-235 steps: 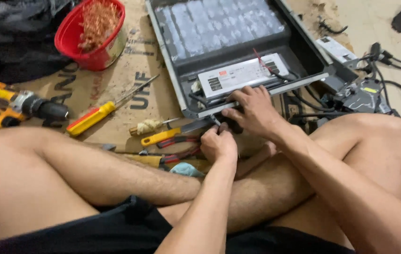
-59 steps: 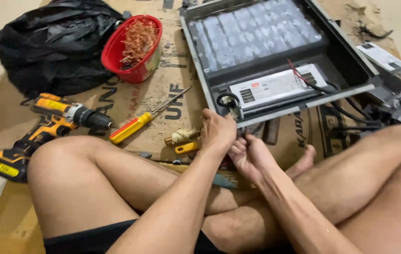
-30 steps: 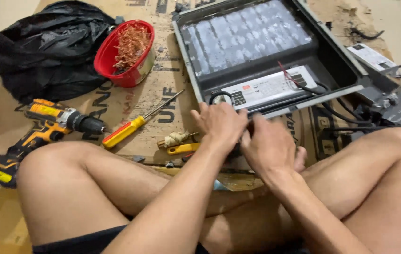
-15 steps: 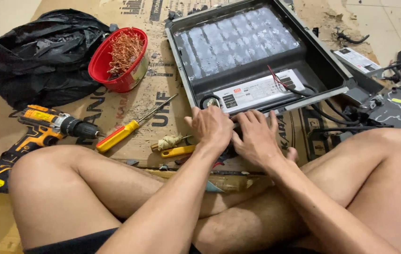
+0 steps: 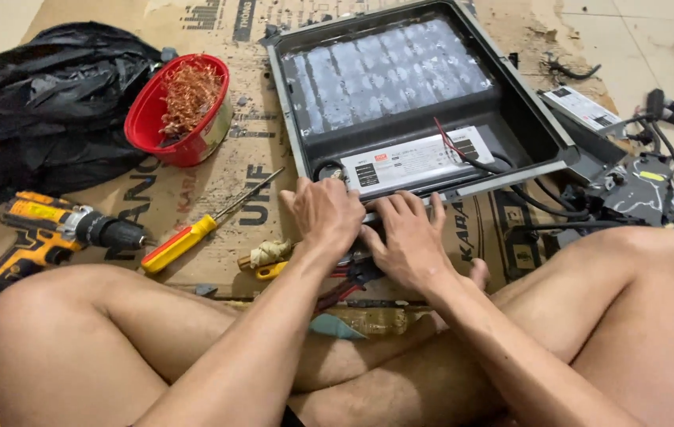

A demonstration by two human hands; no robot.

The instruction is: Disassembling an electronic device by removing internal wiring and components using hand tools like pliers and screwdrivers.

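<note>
Both hands (image 5: 368, 229) on grey metal lamp housing (image 5: 412, 103), ribbed panel inside

Flattened cardboard (image 5: 250, 170) over a tiled floor (image 5: 645, 47), bearing an open grey lamp housing (image 5: 542, 134), red bowl of copper wire (image 5: 151, 126), black bag (image 5: 44, 103), yellow drill (image 5: 44, 237), yellow-handled screwdriver (image 5: 183, 241).

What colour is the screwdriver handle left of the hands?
Yellow with a red stripe, seen in the head view: the screwdriver lies on the cardboard, left of the left hand.
</note>
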